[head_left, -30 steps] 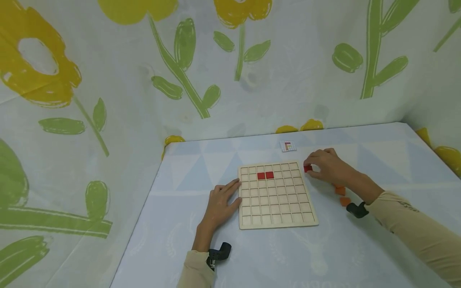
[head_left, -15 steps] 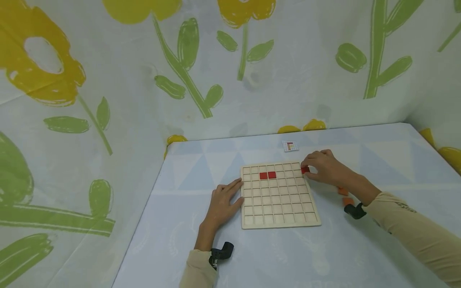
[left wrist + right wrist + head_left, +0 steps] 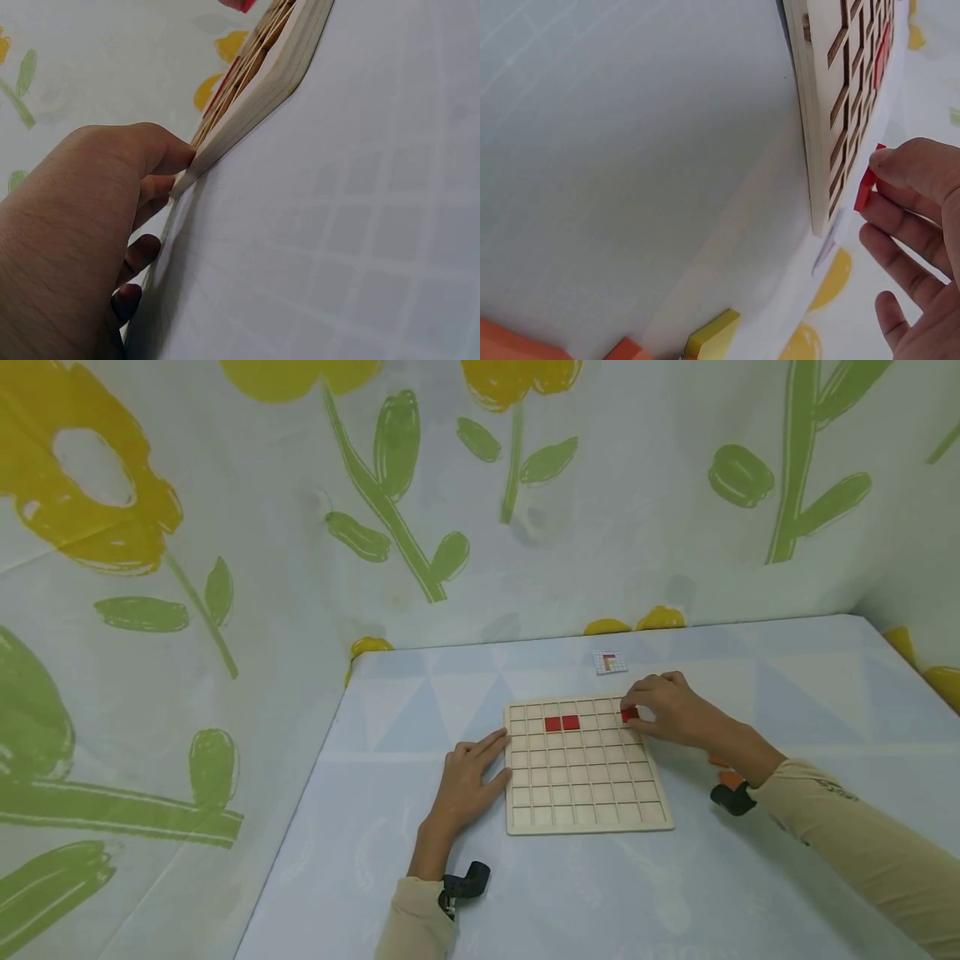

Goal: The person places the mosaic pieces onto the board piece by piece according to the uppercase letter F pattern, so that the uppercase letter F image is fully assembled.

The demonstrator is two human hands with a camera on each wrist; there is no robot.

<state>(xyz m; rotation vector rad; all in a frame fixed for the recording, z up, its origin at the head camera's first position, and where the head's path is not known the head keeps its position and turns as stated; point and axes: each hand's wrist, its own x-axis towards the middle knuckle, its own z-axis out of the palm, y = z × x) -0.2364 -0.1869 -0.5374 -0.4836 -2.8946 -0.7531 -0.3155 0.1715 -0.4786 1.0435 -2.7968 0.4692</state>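
Observation:
A wooden grid board (image 3: 588, 768) lies on the table, and two red square tiles (image 3: 562, 723) sit side by side in its second row from the back. My left hand (image 3: 467, 781) rests against the board's left edge, fingers fairly straight; in the left wrist view its thumb touches the board's side. Between thumb and fingers, my right hand (image 3: 675, 710) pinches another red square tile (image 3: 868, 180). That tile is over the board's back right corner, and the right wrist view has it raised above the grid.
Orange tiles (image 3: 729, 778) lie right of the board, partly behind the right forearm. A yellow tile (image 3: 714, 335) is near them in the right wrist view. Behind the board lies a small card (image 3: 610, 662) with a coloured grid pattern. A flowered cloth (image 3: 525, 568) hangs at the back.
My right hand has carried the pinched red tile leftward, from beside the board to over its back right corner. The left hand stays at the board's left edge.

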